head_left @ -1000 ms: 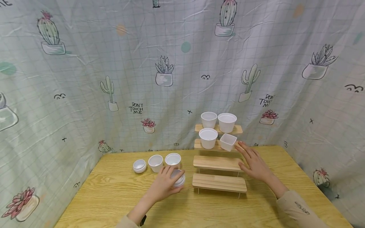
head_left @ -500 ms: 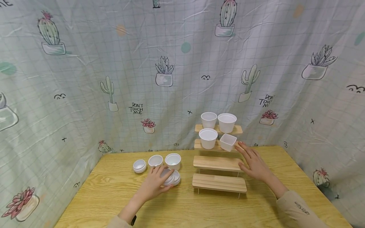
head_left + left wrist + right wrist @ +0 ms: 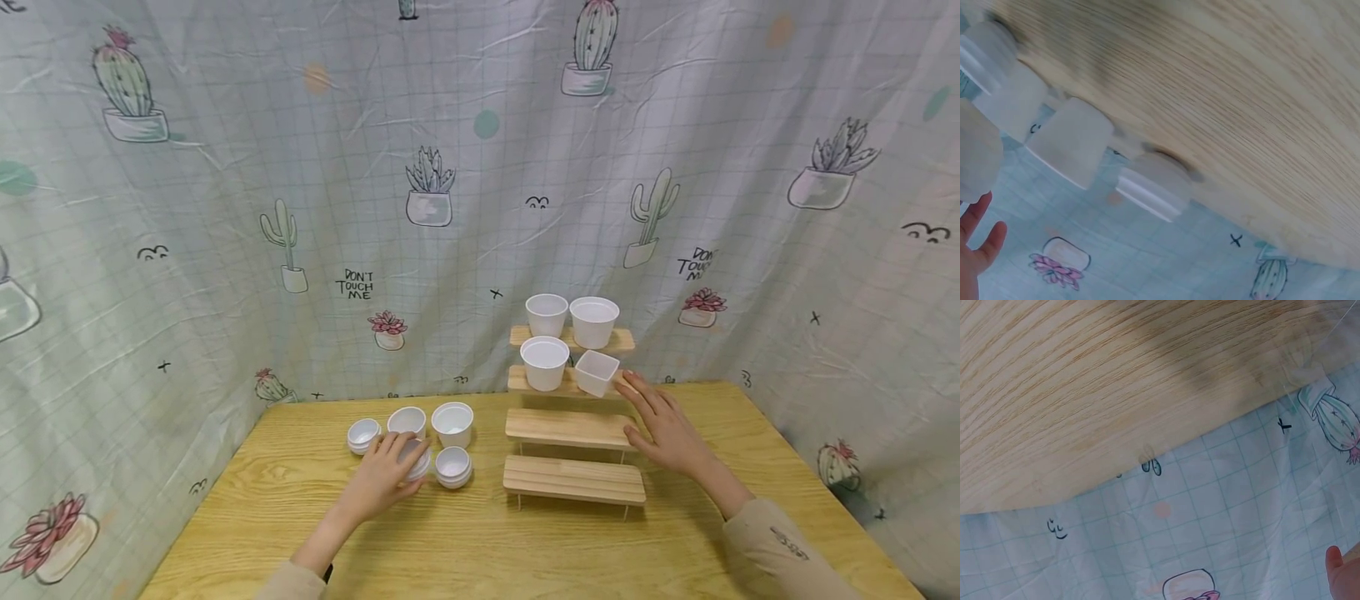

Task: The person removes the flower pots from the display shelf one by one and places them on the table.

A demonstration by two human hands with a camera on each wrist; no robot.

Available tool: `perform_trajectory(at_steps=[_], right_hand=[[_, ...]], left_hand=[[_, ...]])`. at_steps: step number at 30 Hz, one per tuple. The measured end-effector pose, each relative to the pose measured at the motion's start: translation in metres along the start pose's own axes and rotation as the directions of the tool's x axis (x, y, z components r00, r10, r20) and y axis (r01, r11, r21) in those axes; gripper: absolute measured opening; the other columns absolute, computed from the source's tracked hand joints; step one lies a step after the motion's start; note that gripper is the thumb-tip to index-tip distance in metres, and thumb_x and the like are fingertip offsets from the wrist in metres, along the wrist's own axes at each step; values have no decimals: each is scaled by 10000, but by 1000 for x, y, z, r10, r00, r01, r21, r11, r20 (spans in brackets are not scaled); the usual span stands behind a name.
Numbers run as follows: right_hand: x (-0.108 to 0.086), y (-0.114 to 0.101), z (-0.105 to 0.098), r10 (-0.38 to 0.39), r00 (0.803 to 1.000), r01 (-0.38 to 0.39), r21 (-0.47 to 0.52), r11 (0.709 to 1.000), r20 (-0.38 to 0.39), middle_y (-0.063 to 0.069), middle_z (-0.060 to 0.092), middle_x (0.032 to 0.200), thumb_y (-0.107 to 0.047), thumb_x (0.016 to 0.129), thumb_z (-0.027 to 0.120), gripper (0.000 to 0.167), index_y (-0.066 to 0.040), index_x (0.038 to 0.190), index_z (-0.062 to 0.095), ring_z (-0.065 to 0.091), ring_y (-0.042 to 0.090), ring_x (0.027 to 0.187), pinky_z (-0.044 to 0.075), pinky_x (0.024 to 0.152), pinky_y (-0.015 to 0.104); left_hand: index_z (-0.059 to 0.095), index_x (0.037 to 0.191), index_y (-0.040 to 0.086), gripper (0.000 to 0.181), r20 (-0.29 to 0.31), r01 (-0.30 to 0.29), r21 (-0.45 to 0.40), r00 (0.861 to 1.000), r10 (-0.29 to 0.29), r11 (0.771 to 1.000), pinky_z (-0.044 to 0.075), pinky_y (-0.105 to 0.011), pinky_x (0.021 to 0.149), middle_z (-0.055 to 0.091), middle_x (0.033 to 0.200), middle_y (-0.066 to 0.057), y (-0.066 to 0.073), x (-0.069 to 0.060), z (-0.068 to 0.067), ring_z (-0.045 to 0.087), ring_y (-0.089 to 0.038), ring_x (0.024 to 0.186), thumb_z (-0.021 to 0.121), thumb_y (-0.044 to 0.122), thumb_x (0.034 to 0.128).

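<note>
The left hand gripped a white cup, while the right hand, fingers extended, was beside a wooden shelf.
The cup was in the frame's lower middle, near 4 other cups on the table; right of center, 3 round tubs and 1 square tub stood on the shelf's upper 2 steps.

Cups stand on the table left of the rack, whose upper two shelves bear four containers.
</note>
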State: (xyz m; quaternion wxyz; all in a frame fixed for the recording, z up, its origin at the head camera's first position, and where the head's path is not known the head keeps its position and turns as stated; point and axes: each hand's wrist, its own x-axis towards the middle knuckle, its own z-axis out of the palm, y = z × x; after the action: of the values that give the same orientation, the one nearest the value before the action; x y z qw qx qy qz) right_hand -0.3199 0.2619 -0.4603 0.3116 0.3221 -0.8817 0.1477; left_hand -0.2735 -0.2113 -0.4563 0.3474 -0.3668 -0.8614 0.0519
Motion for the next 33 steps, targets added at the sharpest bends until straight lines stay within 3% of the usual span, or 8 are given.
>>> perform_trajectory(at_steps=[1, 4, 8, 14, 24, 33], right_hand=[[0, 0, 0, 1, 1000, -1, 0, 1000, 0, 113, 284, 1439, -290, 820, 554, 634, -115, 1382, 320, 242, 242, 1338, 278, 928, 570], [0, 0, 0, 6, 1000, -6, 0, 1000, 6, 109, 280, 1441, -276, 808, 564, 647, -119, 1385, 315, 237, 236, 1340, 281, 926, 573], [1, -1, 0, 21, 999, -21, 0, 1000, 25, 99, 269, 1448, -252, 789, 578, 673, -131, 1391, 303, 242, 250, 1336, 273, 943, 566], [1, -1, 0, 14, 1000, -14, 3, 1000, 11, 114, 282, 1440, -254, 791, 578, 659, -118, 1382, 320, 247, 247, 1335, 276, 935, 567], [0, 0, -2, 11, 1000, -11, 0, 1000, 7, 113, 284, 1439, -258, 796, 574, 650, -112, 1379, 325, 255, 252, 1331, 284, 921, 577], [0, -1, -1, 20, 1000, -19, -10, 1000, 20, 105, 271, 1446, -279, 815, 562, 639, -120, 1383, 316, 242, 255, 1337, 301, 913, 584]], left_hand=[[551, 1183, 149, 579, 2, -4, 5, 1000, 4, 1000, 390, -398, 755, 535, 1052, -85, -2, -1, 1, 494, -231, 911, 223, 532, 896], [537, 1197, 161, 465, 16, -13, 7, 1000, 13, 1000, 389, -399, 757, 533, 1038, -90, -6, -4, 3, 495, -237, 896, 463, 480, 866], [548, 1173, 159, 600, 23, -16, 10, 1000, 16, 1000, 383, -390, 742, 533, 1010, -92, -11, -8, 8, 496, -239, 875, 749, 372, 649], [563, 1138, 155, 569, 39, -26, 8, 999, 26, 1000, 373, -383, 722, 529, 999, -82, -15, -10, 14, 503, -235, 878, 753, 367, 646], [544, 1174, 174, 559, 142, -42, 5, 989, 41, 999, 381, -391, 757, 518, 1033, -59, -17, -10, 22, 481, -214, 897, 703, 416, 695], [582, 1094, 153, 510, 147, -55, -23, 987, 57, 998, 385, -385, 714, 526, 1006, -57, -17, -8, 29, 496, -219, 870, 708, 432, 687]])
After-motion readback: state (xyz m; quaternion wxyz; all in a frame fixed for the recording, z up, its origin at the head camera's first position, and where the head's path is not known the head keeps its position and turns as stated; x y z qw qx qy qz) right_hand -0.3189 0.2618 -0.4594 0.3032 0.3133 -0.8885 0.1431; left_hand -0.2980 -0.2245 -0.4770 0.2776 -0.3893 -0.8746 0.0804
